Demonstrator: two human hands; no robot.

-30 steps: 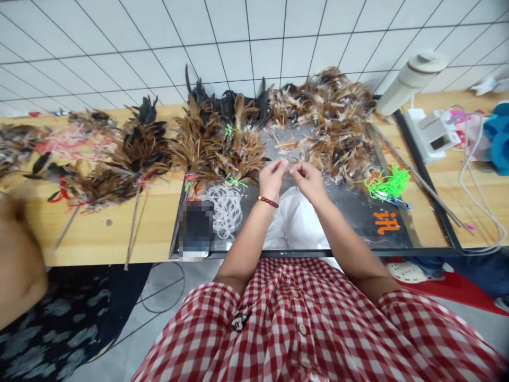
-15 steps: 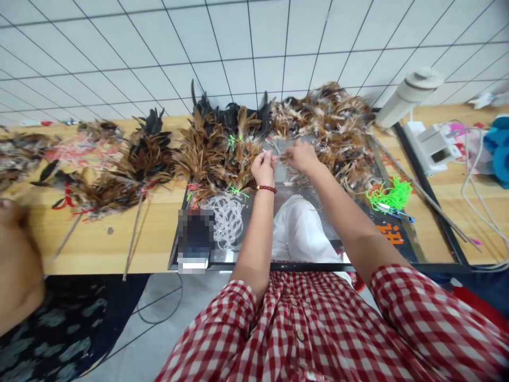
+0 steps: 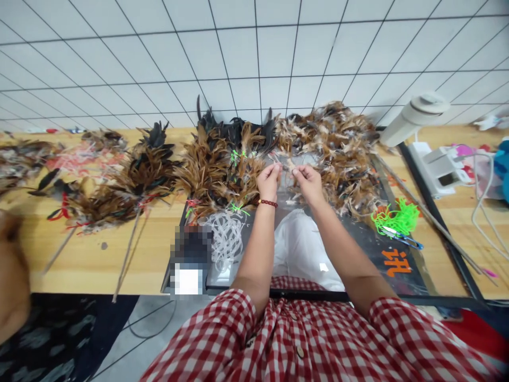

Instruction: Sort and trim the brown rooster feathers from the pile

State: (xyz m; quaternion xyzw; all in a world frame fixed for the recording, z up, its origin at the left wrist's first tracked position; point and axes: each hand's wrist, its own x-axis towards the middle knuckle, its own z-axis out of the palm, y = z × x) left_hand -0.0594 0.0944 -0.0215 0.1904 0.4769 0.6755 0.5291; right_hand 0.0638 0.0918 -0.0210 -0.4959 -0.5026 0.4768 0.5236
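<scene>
Over the dark sheet (image 3: 274,225), my left hand (image 3: 269,184) is closed in a pinch, a red bead bracelet on its wrist. What lies between its fingertips is too small to make out. Just to its right, my right hand (image 3: 309,184) pinches a small pale-brown feather (image 3: 291,166) between thumb and fingers. The two hands are close together but apart. Beyond and beside the right hand spreads a heap of loose brown feathers (image 3: 350,183). Left of my left hand lie feather bundles (image 3: 207,154), brown with dark tips, some tied with green strips.
White strips (image 3: 226,239) lie left of my forearm by a blurred-out object. Green strings (image 3: 397,217) and blue-handled snips (image 3: 402,237) lie right, near a thin stick (image 3: 441,228). A white bottle (image 3: 415,119) stands behind. Another person's arm (image 3: 14,276) shows at far left.
My right hand, blurred beside the feather heap before, is now steadier, its fingertips turned toward my left hand with a feather in them. The whole view has shifted, so the table sits lower.
</scene>
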